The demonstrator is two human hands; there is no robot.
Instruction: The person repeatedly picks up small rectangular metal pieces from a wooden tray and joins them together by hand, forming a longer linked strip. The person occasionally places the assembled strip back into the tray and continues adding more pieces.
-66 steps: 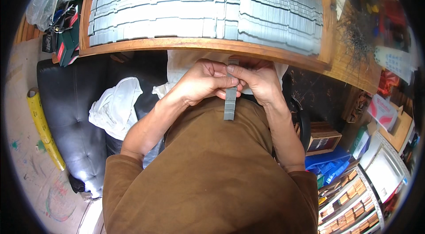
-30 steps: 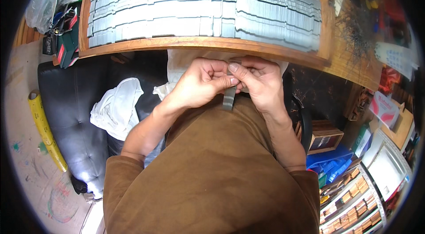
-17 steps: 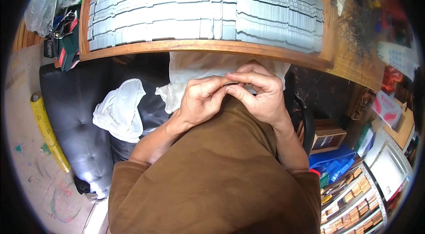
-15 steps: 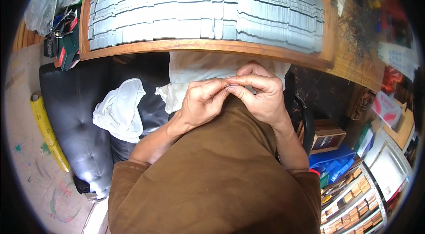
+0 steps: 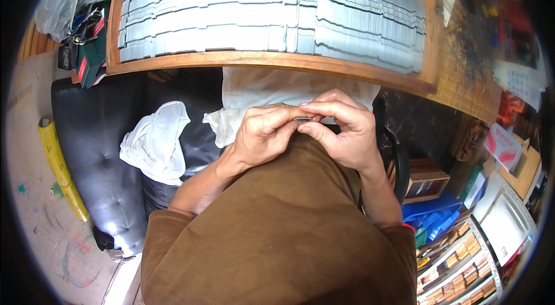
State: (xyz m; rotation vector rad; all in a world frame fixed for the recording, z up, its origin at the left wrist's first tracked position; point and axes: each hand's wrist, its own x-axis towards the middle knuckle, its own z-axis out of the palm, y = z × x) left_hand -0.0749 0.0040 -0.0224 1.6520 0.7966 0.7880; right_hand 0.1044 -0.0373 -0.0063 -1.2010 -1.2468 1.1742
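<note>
Close in front of my brown shirt, both hands meet with the fingertips pinched together. Between them shows the edge of a small thin metal piece (image 5: 303, 118), mostly covered by fingers. My left hand (image 5: 265, 134) is closed on it with thumb and bent fingers. My right hand (image 5: 348, 136) has its curled index finger and thumb at the piece's other end, with a gap between them farther back. Beyond the hands stands a wooden tray (image 5: 231, 60) holding many thin grey metal strips (image 5: 370, 22) in tight rows.
White cloth (image 5: 254, 86) hangs under the tray's near side. A crumpled white cloth (image 5: 156, 143) lies on the black padded seat (image 5: 95, 143) at left, near a yellow tube (image 5: 62, 169). On the right are a small wooden box (image 5: 426, 185), blue plastic (image 5: 433, 212) and a rack of wooden pieces (image 5: 462, 270).
My right thumb has shifted down a little, and more of the thin metal piece's edge shows. Both hands stay in nearly the same place.
</note>
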